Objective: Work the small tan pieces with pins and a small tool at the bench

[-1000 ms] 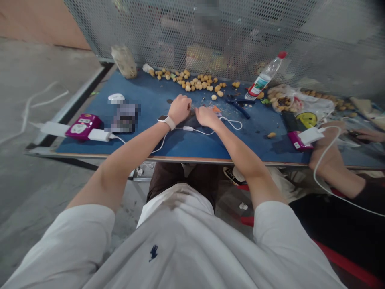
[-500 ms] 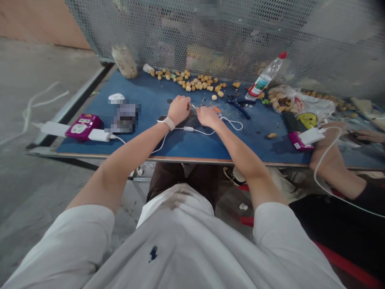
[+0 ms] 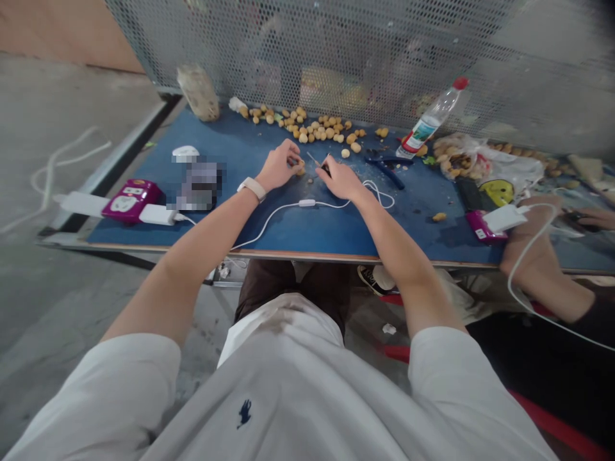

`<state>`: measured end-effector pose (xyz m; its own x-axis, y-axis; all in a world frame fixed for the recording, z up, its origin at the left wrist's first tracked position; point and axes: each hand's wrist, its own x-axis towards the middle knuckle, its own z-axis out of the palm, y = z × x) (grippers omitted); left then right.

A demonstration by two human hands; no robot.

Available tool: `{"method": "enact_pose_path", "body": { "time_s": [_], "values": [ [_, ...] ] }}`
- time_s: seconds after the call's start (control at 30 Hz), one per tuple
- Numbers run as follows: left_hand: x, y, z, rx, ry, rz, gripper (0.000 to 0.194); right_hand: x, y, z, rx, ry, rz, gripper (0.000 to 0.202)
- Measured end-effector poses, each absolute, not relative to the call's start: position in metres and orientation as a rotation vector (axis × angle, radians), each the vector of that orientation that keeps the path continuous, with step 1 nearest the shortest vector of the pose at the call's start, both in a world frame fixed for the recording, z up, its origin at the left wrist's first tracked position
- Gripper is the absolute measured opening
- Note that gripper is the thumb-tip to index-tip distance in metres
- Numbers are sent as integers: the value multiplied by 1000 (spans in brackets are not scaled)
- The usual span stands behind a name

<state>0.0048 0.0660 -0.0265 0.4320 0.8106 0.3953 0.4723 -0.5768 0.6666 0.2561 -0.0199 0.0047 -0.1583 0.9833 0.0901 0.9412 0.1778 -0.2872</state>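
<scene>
My left hand (image 3: 280, 166), with a white watch band on its wrist, has its fingers closed on a small tan round nut (image 3: 301, 168) over the blue table (image 3: 307, 234). Facing it, my right hand (image 3: 341, 178) grips a thin metal tool (image 3: 314, 159) with a dark handle; its tip points up and left, apart from the nut. A white cable (image 3: 278, 210) with a small inline piece runs below both hands. Behind them lies a long pile of tan round nuts (image 3: 321, 128).
Right of my hands are blue-handled pliers (image 3: 391, 173), a bottle (image 3: 427, 128), a plastic bag (image 3: 514, 168) and another person's arm (image 3: 548, 275). At left are a purple power adapter (image 3: 131, 202), a white mouse-like object (image 3: 185, 152) and a jar (image 3: 199, 93). A perforated metal panel (image 3: 375, 64) stands behind.
My hands have moved apart. The left has turned and shifted left, showing the nut, while the right has moved slightly right with the tool, whose length now shows more.
</scene>
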Motion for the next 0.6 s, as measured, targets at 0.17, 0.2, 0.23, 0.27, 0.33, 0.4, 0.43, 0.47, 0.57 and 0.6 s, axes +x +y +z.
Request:
{"method": "enact_pose_path", "body": {
  "time_s": [0.17, 0.2, 0.23, 0.27, 0.33, 0.4, 0.43, 0.47, 0.57, 0.6],
  "values": [
    [-1, 70, -28, 2168, 1065, 960, 51, 255, -21, 3, -1821, -2270, 211, 61],
    [-1, 71, -29, 2161, 1054, 971, 52, 253, -21, 2, -1827, -2278, 201, 64],
    [-1, 72, -30, 2156, 1038, 983, 52, 252, -21, 1, -1839, -2286, 190, 67],
    [-1, 72, -31, 2151, 1022, 996, 52, 251, -21, 1, -1853, -2296, 180, 69],
    [0, 74, -33, 2135, 1001, 1017, 51, 249, -20, 1, -1880, -2313, 167, 73],
    [0, 75, -35, 2118, 1001, 1029, 50, 248, -20, 2, -1891, -2324, 165, 75],
    [1, 76, -36, 2112, 1006, 1033, 48, 247, -20, 3, -1895, -2327, 167, 75],
    [1, 77, -37, 2109, 1012, 1034, 47, 247, -20, 4, -1899, -2329, 169, 75],
    [2, 81, -41, 2093, 1028, 1028, 45, 246, -20, 4, -1914, -2336, 167, 74],
    [1, 81, -42, 2083, 1028, 1026, 45, 246, -20, 4, -1915, -2338, 162, 74]
  ]
}}
